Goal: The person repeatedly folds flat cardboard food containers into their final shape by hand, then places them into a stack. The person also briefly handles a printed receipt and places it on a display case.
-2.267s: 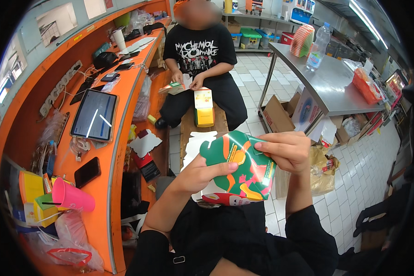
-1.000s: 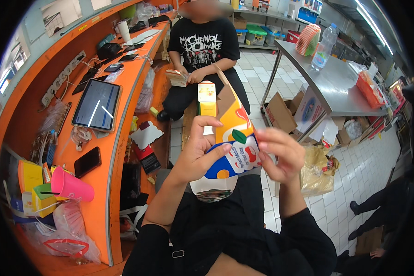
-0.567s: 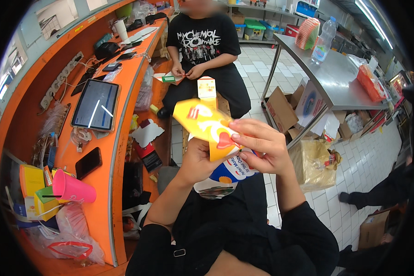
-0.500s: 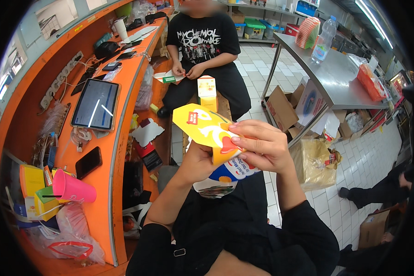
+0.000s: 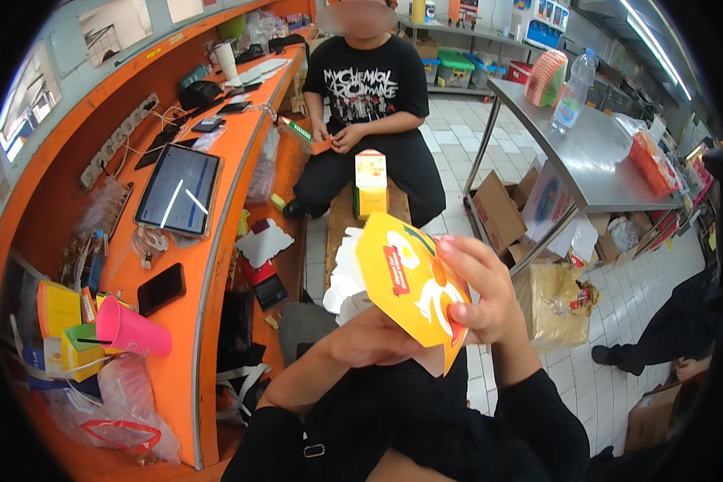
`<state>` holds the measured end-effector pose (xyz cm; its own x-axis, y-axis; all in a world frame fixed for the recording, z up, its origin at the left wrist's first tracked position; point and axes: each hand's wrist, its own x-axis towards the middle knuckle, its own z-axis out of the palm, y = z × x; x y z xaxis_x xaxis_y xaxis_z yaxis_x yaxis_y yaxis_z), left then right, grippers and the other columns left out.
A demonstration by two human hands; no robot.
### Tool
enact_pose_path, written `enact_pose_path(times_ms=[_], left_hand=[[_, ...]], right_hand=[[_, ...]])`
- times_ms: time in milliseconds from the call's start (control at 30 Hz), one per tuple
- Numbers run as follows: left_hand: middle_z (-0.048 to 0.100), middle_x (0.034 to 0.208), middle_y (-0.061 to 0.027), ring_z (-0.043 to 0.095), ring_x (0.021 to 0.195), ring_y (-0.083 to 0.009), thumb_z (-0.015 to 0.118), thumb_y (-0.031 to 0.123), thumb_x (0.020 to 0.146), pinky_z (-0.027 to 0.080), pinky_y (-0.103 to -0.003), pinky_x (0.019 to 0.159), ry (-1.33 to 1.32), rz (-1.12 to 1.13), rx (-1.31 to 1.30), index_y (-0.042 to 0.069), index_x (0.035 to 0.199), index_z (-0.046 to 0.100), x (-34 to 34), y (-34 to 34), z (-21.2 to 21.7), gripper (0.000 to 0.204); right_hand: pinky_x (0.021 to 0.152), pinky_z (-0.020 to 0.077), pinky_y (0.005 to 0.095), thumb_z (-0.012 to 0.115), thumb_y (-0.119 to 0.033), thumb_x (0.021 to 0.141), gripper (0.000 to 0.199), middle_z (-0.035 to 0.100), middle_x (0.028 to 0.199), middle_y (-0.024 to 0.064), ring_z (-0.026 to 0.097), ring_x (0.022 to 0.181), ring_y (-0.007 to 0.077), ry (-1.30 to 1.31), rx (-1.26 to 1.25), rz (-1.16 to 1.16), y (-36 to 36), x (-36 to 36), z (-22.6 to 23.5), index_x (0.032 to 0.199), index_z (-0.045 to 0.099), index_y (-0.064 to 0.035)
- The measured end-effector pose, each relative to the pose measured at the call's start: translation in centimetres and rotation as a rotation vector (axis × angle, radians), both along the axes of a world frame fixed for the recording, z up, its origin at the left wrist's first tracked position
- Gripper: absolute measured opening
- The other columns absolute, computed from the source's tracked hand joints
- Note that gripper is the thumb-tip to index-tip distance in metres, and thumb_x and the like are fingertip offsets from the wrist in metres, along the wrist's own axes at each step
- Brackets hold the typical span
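A yellow folding food carton [image 5: 406, 281], with egg drawings and a red label, is tilted above my lap. My right hand [image 5: 486, 293] holds its right edge, thumb on the printed face and fingers along the top edge. Beneath the carton my left hand [image 5: 369, 339] is closed on its lower part; its fingertips are hidden behind the panel. White scalloped cardboard [image 5: 345, 273] shows just left of the carton; I cannot tell whether it touches it. Ahead on the wooden bench [image 5: 343, 233] stand folded yellow and white cartons [image 5: 371, 173].
A person [image 5: 367, 88] sits opposite, handling a green-and-white carton piece [image 5: 299, 132]. The orange counter [image 5: 186, 321] at left bears a tablet [image 5: 178, 191], a phone [image 5: 161, 290] and a pink cup [image 5: 132, 328]. At right stands a steel table [image 5: 594, 153] with a water bottle [image 5: 572, 92].
The yellow carton has turned and moved down to the right, its printed face now more toward me. The blue-and-white panel has gone from sight. The other person's carton piece has tipped up.
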<state>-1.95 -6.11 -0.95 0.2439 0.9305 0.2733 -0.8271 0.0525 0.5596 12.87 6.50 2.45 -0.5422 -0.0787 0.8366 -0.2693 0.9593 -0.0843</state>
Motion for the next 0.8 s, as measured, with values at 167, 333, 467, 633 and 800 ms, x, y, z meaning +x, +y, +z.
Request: enact_pose_path(times_ms=[167, 333, 467, 633, 800], left_hand=[[0.053, 0.127, -0.0071, 0.054, 0.118, -0.0202, 0.06, -0.001, 0.087, 0.051, -0.032, 0.09, -0.052, -0.014, 0.045, 0.007, 0.138, 0.039, 0.3, -0.1, -0.7, 0.055], [0.049, 0.134, -0.0115, 0.051, 0.124, -0.028, 0.063, -0.004, 0.078, 0.045, -0.041, 0.101, 0.013, 0.123, 0.138, 0.006, 0.141, 0.035, 0.7, 0.1, -2.8, 0.069], [0.05, 0.133, -0.0132, 0.051, 0.122, -0.0287, 0.057, 0.006, 0.084, 0.045, -0.042, 0.1, 0.056, 0.185, 0.035, 0.004, 0.139, 0.037, 0.6, 1.4, -2.8, 0.058], [0.05, 0.131, -0.0154, 0.051, 0.119, -0.0296, 0.05, 0.019, 0.091, 0.044, -0.043, 0.099, 0.172, 0.279, -0.071, 0.002, 0.136, 0.04, -1.1, 1.3, -1.4, 0.049], [0.053, 0.125, -0.0186, 0.055, 0.112, -0.0284, 0.042, 0.023, 0.099, 0.046, -0.04, 0.095, 0.417, 0.55, -0.331, -0.005, 0.131, 0.046, -0.7, 0.0, -1.7, 0.042]], right_hand=[[0.087, 0.0509, 0.0431, 0.068, -0.032, 0.081, 0.039, 0.056, 0.129, 0.012, 0.057, 0.109, 0.0366, 0.004, 0.003, 0.136, -0.1, 0.4, 0.6, 0.118, 0.058, -0.039], [0.091, 0.0494, 0.0473, 0.066, -0.027, 0.082, 0.03, 0.066, 0.11, 0.0113, 0.059, 0.107, 0.0353, -0.012, -0.156, 0.223, 0.7, 0.4, -0.1, 0.103, 0.07, -0.008], [0.099, 0.0413, 0.05, 0.062, -0.033, 0.087, 0.032, 0.067, 0.1, 0.0118, 0.056, 0.111, 0.0362, 0.11, -0.52, 0.715, 1.8, 0.4, -1.3, 0.08, 0.065, -0.0019], [0.104, 0.0303, 0.0533, 0.065, -0.036, 0.088, 0.033, 0.047, 0.126, 0.0136, 0.039, 0.126, 0.0417, -0.091, -0.407, 0.221, 2.0, 1.1, -1.4, 0.073, 0.06, -0.0062], [0.097, 0.044, 0.0453, 0.076, -0.022, 0.078, 0.023, 0.053, 0.122, 0.014, 0.046, 0.126, 0.0377, -0.049, -0.367, -0.038, 1.1, 2.1, -1.6, 0.077, 0.06, -0.0042]])
